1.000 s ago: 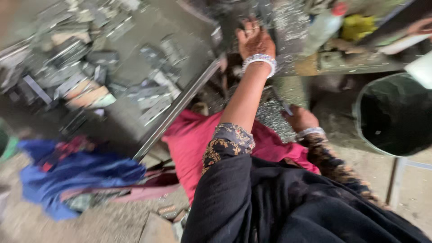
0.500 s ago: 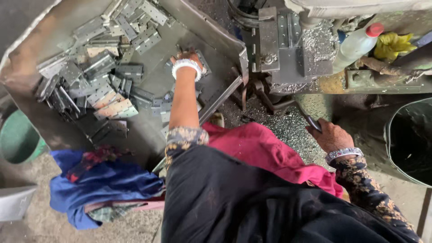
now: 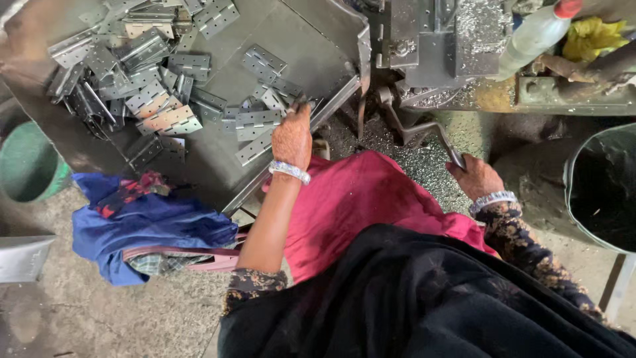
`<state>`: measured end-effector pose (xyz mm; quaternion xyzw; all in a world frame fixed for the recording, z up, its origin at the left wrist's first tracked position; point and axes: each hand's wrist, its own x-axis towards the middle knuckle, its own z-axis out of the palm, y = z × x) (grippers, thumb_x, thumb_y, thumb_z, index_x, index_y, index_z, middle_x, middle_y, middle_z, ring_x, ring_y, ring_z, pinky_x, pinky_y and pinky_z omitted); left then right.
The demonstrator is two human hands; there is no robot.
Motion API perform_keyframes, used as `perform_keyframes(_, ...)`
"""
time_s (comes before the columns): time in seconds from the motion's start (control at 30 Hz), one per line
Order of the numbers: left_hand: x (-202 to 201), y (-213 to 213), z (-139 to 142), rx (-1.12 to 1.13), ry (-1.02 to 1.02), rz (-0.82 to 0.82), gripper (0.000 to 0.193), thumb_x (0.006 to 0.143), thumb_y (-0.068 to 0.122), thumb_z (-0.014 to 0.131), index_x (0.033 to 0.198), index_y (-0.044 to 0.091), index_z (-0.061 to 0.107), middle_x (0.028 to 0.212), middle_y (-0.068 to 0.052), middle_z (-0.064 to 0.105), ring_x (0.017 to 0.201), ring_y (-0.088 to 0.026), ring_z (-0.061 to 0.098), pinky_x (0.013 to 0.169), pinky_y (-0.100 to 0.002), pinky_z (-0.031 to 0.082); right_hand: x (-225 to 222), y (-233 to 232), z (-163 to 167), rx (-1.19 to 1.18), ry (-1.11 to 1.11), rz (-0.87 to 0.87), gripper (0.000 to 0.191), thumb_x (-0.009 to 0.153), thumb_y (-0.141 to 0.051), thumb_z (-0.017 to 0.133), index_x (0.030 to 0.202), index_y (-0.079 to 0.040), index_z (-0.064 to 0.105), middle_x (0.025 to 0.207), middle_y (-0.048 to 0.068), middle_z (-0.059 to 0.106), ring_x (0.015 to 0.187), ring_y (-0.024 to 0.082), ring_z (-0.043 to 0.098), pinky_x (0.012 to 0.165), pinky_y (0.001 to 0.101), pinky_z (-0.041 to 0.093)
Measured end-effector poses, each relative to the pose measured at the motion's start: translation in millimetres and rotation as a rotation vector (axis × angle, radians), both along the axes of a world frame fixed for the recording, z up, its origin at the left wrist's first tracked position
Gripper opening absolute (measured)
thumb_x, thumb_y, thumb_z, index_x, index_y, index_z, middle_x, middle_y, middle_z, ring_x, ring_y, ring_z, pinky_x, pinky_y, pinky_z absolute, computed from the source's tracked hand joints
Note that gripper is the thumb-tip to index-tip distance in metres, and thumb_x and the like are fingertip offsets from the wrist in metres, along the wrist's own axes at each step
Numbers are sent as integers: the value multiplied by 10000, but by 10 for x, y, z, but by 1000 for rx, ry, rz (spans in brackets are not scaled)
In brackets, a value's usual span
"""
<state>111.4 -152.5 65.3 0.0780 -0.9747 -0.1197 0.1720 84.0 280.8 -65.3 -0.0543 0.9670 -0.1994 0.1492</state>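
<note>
My left hand (image 3: 291,136) reaches over the edge of a slanted metal tray (image 3: 311,40) and pinches a grey metal hinge (image 3: 301,105) near its lower right rim. Many more flat hinges (image 3: 159,86) lie piled across the tray's left and middle. My right hand (image 3: 476,178) grips the end of a bent metal lever (image 3: 424,129) that comes out of a grey machine (image 3: 430,40). Both wrists wear beaded bracelets. A red cloth (image 3: 358,199) covers my lap.
Metal shavings (image 3: 430,172) cover the floor under the machine. A plastic bottle with a red cap (image 3: 530,36) and a yellow rag (image 3: 589,36) sit on the bench at upper right. A dark bin (image 3: 603,192) stands right, a green bucket (image 3: 30,166) left, a blue cloth (image 3: 132,225) below the tray.
My left hand has drawn back from the machine to the tray's lower right edge and closed on a hinge. My right hand has stayed on the lever.
</note>
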Motion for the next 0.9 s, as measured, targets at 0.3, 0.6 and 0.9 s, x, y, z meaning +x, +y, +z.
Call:
perform_keyframes(0.3,-559,1992,316,-38,191,-337,432,978,194,566,1389,65,599,1331,-190,614,1139,-384,658,1002,-470,528,69,-159,567,-93,44,-24,566,936,-616,592,1081,-71,652,963,258,717,941,471,690,800,553,527)
perform_keyframes(0.6,-1278,2195,-9,-137,-173,-200,545,985,398,495,1374,27,587,1637,-130,290,1548,-350,213,1251,-518,146,-414,-316,1509,178,128,165,687,936,-726,563,1060,-61,680,963,237,743,922,436,725,813,514,566)
perform_keyframes(0.9,-1363,2154,89,-188,-200,-198,492,1037,360,433,1408,91,613,1628,-107,390,1525,-303,269,1283,-496,71,19,-203,840,38,12,10,546,942,-587,598,1079,-67,692,948,250,742,903,443,722,777,542,563)
